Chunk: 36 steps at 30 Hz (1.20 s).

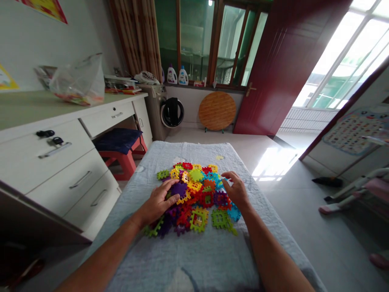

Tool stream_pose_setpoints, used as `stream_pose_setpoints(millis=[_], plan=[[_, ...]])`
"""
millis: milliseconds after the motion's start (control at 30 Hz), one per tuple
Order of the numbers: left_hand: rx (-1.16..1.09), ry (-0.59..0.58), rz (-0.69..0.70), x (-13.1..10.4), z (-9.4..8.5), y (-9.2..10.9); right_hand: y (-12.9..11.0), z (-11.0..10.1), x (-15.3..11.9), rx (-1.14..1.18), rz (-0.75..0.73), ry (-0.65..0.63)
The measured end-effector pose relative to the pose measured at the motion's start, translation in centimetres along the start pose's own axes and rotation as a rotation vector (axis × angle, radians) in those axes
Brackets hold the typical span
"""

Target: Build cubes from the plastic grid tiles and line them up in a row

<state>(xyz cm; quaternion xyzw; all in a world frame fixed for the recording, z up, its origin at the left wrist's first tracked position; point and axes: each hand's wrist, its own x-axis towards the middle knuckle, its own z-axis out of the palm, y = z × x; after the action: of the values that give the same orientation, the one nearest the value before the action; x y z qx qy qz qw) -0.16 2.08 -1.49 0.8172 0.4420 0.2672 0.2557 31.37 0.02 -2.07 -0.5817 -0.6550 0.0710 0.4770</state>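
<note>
Now both hands, left hand (158, 201), right hand (236, 190), resting on block pile (197, 194).

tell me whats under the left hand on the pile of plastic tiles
The left hand lies flat on the pile of tiles. A purple tile and a yellow one show at its fingertips; whatever lies beneath the palm is covered.

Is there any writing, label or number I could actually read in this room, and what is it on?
Nothing here reads clearly.
Wall chart on the right: rows of small coloured squares, too small to read.
Two detergent bottles on the window sill: labels blurred.
Yellow and red posters on the left wall: cut off, no legible text.
Plastic building tiles under the left hand and right hand: no print visible.
</note>
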Motion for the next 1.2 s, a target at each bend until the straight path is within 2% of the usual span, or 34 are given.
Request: stream_pose_setpoints(millis=[167,333,433,533,667,833,1000,1100,1200], plan=[[0.092,0.156,0.042,0.1,0.1,-0.2,-2.5,0.2,-0.6,-0.046,-0.143,-0.123],[0.047,0.342,0.006,-0.3,-1.0,-2.0,-4.0,0.8,-1.8,-0.164,-0.22,-0.302],[0.047,0.37,-0.059,-0.5,-1.5,-3.3,-4.1,1.3,-2.3,-0.252,-0.226,-0.367],[0.021,0.315,-0.099,-0.6,-1.4,-4.1,-4.2,1.7,-2.4,-0.287,-0.208,-0.375],[-0.024,0.215,-0.106,-0.7,-0.7,-3.9,-4.1,1.8,-2.1,-0.153,-0.186,-0.303],[-0.041,0.155,-0.105,-0.7,-0.7,-3.1,-3.0,1.1,-1.3,0.036,-0.013,-0.039],[-0.062,0.17,-0.105,-0.7,-0.9,-3.2,-0.1,-0.8,-0.3,0.023,0.195,0.186],[-0.062,0.17,-0.104,-0.7,-0.9,-3.4,1.6,-1.7,0.2,-0.085,0.275,0.228],[-0.062,0.158,-0.104,-0.7,-0.8,-3.6,2.5,-1.8,0.3,-0.163,0.299,0.201]])
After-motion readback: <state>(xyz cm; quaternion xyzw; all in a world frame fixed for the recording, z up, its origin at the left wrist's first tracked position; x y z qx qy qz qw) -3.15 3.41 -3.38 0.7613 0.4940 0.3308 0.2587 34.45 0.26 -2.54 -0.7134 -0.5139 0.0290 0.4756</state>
